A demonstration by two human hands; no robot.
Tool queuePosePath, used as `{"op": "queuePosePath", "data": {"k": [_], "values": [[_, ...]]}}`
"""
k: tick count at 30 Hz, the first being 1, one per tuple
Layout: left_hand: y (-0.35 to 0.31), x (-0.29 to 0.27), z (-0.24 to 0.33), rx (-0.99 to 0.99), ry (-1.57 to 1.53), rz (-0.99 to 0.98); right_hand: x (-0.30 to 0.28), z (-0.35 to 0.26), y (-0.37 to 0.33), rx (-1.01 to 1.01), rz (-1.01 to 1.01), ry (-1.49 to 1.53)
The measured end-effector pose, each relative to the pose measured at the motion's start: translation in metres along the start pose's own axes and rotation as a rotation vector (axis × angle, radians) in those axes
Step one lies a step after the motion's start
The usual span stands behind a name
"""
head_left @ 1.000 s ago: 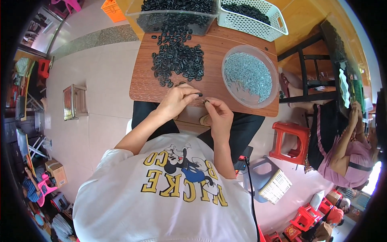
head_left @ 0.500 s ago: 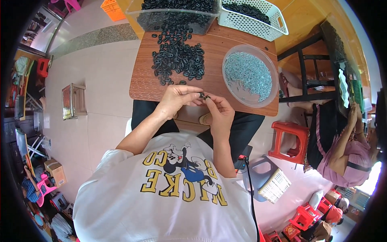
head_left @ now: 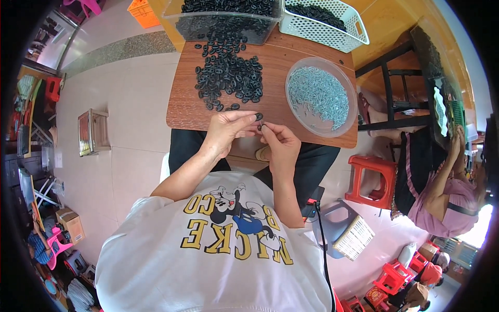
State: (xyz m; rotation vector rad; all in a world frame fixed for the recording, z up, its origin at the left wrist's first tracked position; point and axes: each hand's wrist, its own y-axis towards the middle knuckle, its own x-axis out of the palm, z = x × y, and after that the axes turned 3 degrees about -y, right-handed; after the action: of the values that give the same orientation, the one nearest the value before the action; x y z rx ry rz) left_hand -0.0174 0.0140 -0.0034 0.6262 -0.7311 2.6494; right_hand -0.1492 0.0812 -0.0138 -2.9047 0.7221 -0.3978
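Observation:
In front of me is a wooden tabletop [head_left: 182, 106]. Just past its near edge, my left hand [head_left: 225, 130] pinches a small black oval plastic piece [head_left: 259, 117] between thumb and fingertips. Close beside it, my right hand [head_left: 280, 145] is closed in a pinch on a tiny dark piece [head_left: 260, 127], too small to make out fully. Both sets of fingertips nearly meet. Ahead of my left hand lies a loose pile of black oval pieces [head_left: 228, 78]. To the right, a round clear tub [head_left: 325, 128] holds many small silvery screws [head_left: 317, 96].
At the table's far side stand a clear bin [head_left: 260, 35] and a white perforated basket [head_left: 322, 37], both holding black pieces. A red stool [head_left: 371, 177] is at the right, near a co-worker [head_left: 442, 203] seated at another table. A small metal-framed stool [head_left: 93, 132] stands at the left.
The oval piece at my left fingertips has turned and shows its face more. My right fingertips have shifted slightly left and down, with the tiny dark piece now below the oval one.

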Motion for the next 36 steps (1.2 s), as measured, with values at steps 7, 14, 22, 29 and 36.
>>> {"op": "queuePosePath", "data": {"k": [7, 14, 22, 29, 36], "values": [[-0.003, 0.003, 0.000, 0.082, 0.144, 0.026, 0.001, 0.000, -0.001, 0.003, 0.000, -0.103], [-0.006, 0.004, 0.000, 0.115, 0.165, 0.016, 0.001, -0.001, -0.002, 0.007, 0.005, -0.122], [-0.014, 0.009, 0.013, 0.095, 0.613, 0.000, -0.002, 0.001, -0.002, -0.016, -0.030, -0.091], [-0.012, -0.001, 0.007, 0.252, 0.605, -0.088, -0.004, 0.000, -0.001, -0.070, -0.148, -0.158], [-0.010, -0.008, 0.002, 0.473, 0.694, -0.195, -0.010, 0.000, 0.001, -0.057, -0.210, -0.062]]}}
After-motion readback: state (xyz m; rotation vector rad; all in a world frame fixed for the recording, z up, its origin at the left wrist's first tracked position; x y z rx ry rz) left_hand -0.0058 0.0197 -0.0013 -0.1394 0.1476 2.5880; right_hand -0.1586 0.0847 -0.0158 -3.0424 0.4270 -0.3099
